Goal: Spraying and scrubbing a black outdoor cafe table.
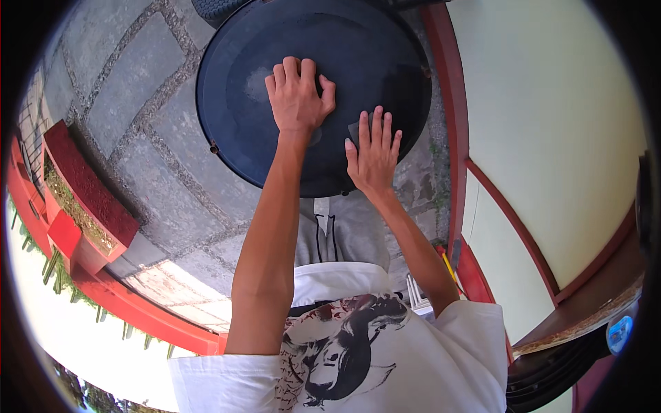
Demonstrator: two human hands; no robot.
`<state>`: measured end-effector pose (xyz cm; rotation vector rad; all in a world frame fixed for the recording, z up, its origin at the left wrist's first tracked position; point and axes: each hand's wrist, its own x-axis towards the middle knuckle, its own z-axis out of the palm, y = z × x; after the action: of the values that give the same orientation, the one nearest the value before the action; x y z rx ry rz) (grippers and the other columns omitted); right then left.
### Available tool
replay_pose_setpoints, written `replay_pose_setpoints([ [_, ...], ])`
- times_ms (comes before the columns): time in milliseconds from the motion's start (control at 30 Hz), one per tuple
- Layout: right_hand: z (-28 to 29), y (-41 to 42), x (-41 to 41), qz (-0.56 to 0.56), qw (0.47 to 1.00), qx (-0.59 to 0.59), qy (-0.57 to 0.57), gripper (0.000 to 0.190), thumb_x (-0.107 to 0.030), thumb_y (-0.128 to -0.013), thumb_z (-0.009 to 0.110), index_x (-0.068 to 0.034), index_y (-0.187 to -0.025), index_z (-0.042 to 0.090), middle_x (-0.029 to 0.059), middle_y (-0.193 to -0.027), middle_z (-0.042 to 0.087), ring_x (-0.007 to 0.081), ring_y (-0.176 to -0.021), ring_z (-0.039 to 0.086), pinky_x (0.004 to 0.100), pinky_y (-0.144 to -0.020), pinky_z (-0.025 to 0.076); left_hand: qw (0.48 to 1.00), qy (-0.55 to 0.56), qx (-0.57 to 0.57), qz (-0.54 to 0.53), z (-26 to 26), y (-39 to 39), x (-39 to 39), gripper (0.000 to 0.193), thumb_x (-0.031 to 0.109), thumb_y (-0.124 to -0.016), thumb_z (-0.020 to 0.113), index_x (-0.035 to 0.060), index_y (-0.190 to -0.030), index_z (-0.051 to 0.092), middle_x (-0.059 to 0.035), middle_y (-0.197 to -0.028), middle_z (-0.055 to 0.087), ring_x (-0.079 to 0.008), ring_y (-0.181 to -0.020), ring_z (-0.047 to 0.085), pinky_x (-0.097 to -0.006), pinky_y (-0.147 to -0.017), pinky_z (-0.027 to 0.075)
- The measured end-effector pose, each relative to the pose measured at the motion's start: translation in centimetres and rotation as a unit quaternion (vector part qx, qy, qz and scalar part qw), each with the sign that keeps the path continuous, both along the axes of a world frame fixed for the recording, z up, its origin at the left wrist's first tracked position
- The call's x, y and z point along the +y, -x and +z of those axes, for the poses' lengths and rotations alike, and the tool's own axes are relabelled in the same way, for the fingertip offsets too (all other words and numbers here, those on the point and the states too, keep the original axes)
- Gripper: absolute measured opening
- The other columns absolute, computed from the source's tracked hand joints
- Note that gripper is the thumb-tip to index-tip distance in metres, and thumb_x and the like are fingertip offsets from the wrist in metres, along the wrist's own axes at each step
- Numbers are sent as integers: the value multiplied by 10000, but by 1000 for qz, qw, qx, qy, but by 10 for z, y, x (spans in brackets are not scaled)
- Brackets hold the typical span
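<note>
A round black disc (356, 62), like a metal tabletop or lid, fills the upper middle of the view. My left hand (298, 98) rests on it near the centre, knuckles up and fingers curled under. Whatever may be beneath those fingers is hidden. To the left of the knuckles is a pale, scuffed patch (258, 85). Lower right, my right hand (374, 152) lies flat with its fingers spread. Under it a corner of a thin dark sheet (353, 131), possibly sandpaper, sticks out over the disc.
Grey stone paving (170, 170) surrounds the disc. A ridged black object, possibly a tyre (217, 10), touches the top left. A red planter box (88, 196) stands left, beside a red kerb (150, 315). A cream wall (542, 103) with a red base strip (454, 103) runs close on the right.
</note>
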<state>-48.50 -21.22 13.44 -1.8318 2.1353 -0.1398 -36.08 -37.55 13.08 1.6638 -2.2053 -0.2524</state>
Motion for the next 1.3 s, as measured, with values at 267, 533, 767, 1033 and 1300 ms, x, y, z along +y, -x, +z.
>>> replay_pose_setpoints([
  [267, 3, -115, 19, -178, 984, -11, -26, 668, -456, -1087, 323, -15, -1588, 342, 254, -1664, 259, 416, -1550, 229, 610, -1216, 157, 999, 46, -19, -7, -7, 3, 1, 199, 251, -802, 640, 76, -858, 563, -118, -942, 522, -299, -884, 525, -428, -780, 406],
  [533, 17, -183, -2, -209, 973, -99, 1, 831, -451, -984, 526, 43, -1583, 231, 361, -1655, 51, 487, -1552, 113, 666, -1186, 103, 999, 39, 14, -4, 3, -4, -15, 199, 238, -836, 616, 51, -813, 554, -99, -879, 539, -307, -860, 557, -440, -767, 433],
  [767, 66, -46, 5, 1, 932, -361, -40, 144, -125, -857, 743, -13, -820, 661, 109, -790, 697, 218, -680, 670, 353, -621, 494, 899, -179, 387, 101, 60, -84, -22, 186, 153, -981, 571, -7, -947, 659, -31, -786, 635, -95, -759, 562, -268, -694, 456],
  [1033, 38, -71, -65, 167, 770, -409, -460, 303, -184, -924, 631, 76, -809, 736, 109, -719, 727, 172, -625, 715, 292, -608, 589, 797, -251, 402, 374, -14, -240, 175, 192, 196, -1018, 554, 29, -1047, 645, -47, -917, 681, -118, -800, 582, -270, -748, 444],
  [1300, 35, -114, -62, -62, 794, -420, -435, 365, -229, -997, 662, 78, -809, 721, 144, -758, 744, 210, -651, 754, 288, -581, 608, 551, -350, 665, 361, -34, -186, 135, 469, 367, -1093, 398, -15, -1283, 594, -95, -1254, 661, -171, -1111, 612, -337, -1002, 455],
])
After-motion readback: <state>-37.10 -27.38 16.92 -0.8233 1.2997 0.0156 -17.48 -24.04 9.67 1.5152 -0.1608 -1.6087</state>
